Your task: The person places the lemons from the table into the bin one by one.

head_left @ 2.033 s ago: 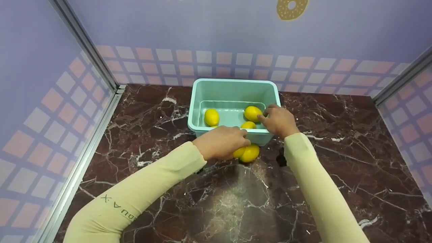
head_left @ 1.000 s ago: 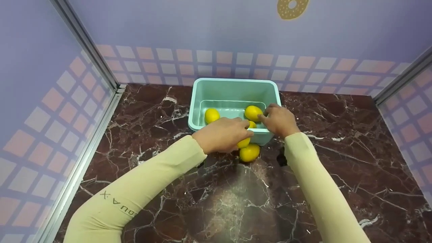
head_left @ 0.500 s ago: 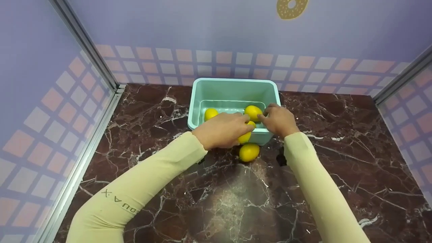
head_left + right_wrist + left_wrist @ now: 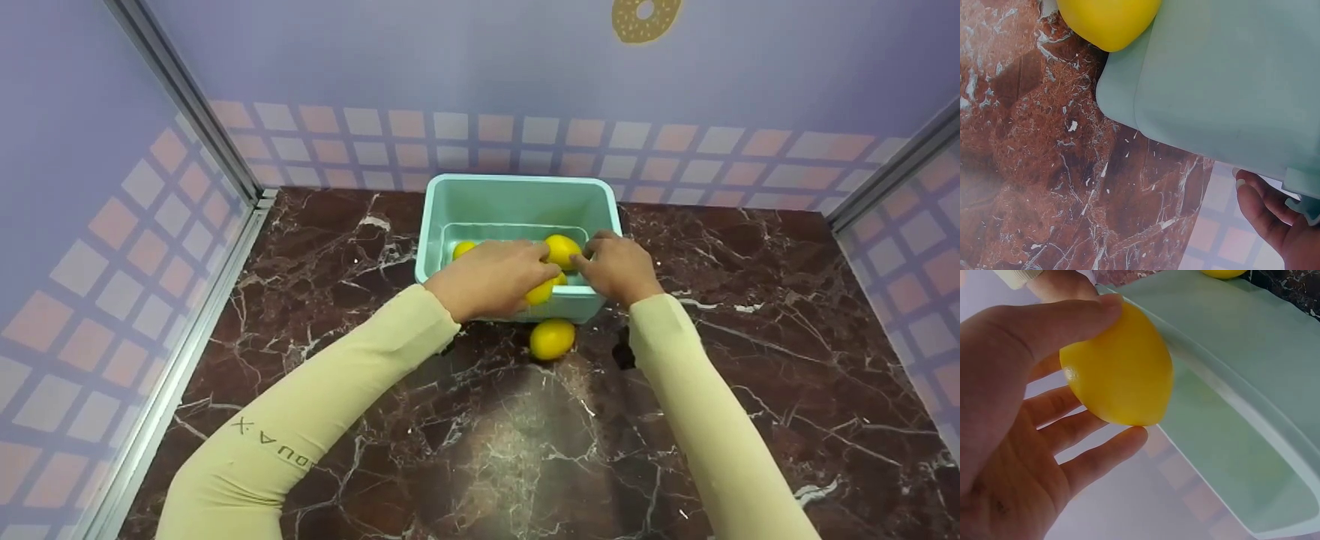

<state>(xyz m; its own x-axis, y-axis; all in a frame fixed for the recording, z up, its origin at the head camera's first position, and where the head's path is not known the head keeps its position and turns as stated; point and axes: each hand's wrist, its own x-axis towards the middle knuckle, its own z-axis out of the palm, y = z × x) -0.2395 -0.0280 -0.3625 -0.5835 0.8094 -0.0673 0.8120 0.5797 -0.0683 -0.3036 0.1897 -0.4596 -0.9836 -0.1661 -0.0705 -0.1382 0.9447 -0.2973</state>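
My left hand (image 4: pixel 491 277) holds a yellow lemon (image 4: pixel 1123 371) over the front rim of a mint-green plastic bin (image 4: pixel 517 199). In the left wrist view the thumb lies on one side of the lemon and the fingers on the other. My right hand (image 4: pixel 621 268) grips the bin's right rim; in the right wrist view its fingers (image 4: pixel 1261 211) lie along the outer wall. Inside the bin, one lemon (image 4: pixel 562 251) lies near the right thumb and another (image 4: pixel 463 249) is partly hidden behind my left hand. A further lemon (image 4: pixel 560 278) shows just behind the held one.
Another lemon (image 4: pixel 553 339) lies on the dark red marbled tabletop (image 4: pixel 525 450), close to the bin's front wall. A lilac wall (image 4: pixel 360 60) with pink and white squares rises behind the bin. Metal-framed panels stand at left and right.
My left hand has lifted the lemon from beside the one on the table, up and away from me to the bin's front rim. The right hand has stayed on the bin.
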